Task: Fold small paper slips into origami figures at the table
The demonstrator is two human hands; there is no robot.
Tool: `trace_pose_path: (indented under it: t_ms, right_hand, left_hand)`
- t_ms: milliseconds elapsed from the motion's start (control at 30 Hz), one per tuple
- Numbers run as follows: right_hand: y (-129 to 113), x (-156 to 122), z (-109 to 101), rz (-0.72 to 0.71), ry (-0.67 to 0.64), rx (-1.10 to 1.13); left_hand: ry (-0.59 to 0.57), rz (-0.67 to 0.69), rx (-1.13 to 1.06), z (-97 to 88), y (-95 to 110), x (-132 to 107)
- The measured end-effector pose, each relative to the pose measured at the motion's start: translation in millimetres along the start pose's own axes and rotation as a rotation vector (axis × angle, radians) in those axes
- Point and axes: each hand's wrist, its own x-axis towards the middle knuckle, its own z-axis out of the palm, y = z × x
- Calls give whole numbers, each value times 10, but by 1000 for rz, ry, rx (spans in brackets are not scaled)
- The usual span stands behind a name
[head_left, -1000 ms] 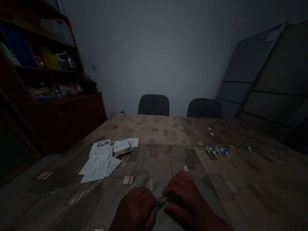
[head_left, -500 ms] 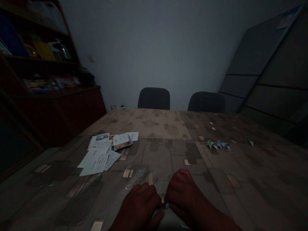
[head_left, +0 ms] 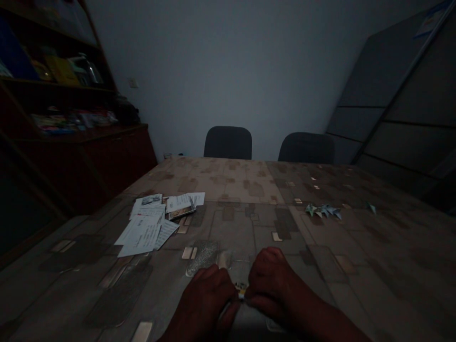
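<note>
At the near side of the table, my left hand [head_left: 211, 290] and my right hand [head_left: 270, 280] face each other, fingers closed. Between their fingertips they pinch a small piece of printed paper [head_left: 241, 289], coloured yellow and white with dark marks. Most of it is hidden by the fingers, so its full shape does not show. Farther off to the right lies a row of small folded paper figures [head_left: 324, 211], pale blue and green. One more folded paper figure [head_left: 371, 208] lies apart from them.
Loose printed paper sheets [head_left: 142, 232] and a small stack of cards [head_left: 181, 208] lie on the left of the patterned tablecloth [head_left: 235, 223]. Two dark chairs [head_left: 228, 142] stand behind the table. A wooden cabinet [head_left: 117, 147] is at the left. The room is dim.
Both hands remain closed on the paper piece, with a slightly wider gap between the fingertips, and more of its yellow and white face shows. The camera view has shifted slightly.
</note>
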Motion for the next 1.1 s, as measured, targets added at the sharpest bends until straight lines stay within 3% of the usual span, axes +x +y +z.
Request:
trace_pose_path:
  t_ms: [400,700,1100]
  right_hand:
    - [32,-6,68,176,49,199]
    - [-48,15,19,217,35,169]
    - [-31,27,171,257,80,62]
  left_hand:
    - [-30,-88,-61,-105,75,37]
    - [-86,-145,-89,-185,114,72]
    - [-148,-241,-106,-230,136,122]
